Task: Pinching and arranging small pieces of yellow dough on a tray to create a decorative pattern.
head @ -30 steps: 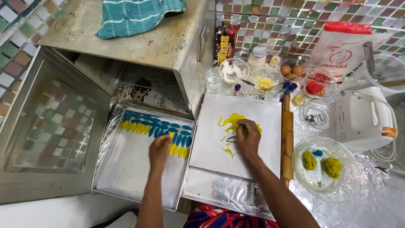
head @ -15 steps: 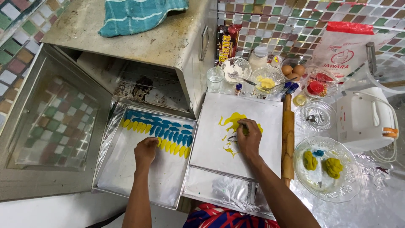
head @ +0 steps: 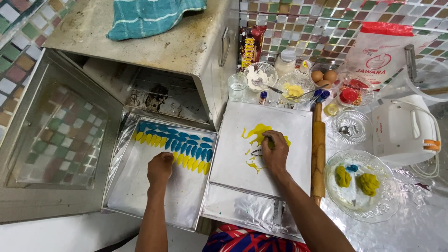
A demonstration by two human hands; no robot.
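The head view shows the left hand resting as a loose fist, fingers curled together, on the lined baking tray, just below the rows of blue and yellow dough pieces. The right hand lies on the white sheet beside this tray, its fingers pinched together on a small piece over the yellow smear; what the piece is I cannot tell. A wooden rolling pin lies along the right edge of the sheet, and a glass bowl with yellow dough lumps stands near it.

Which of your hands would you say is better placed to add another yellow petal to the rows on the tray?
Probably the left hand: it rests on the lined metal tray beside the yellow petals.
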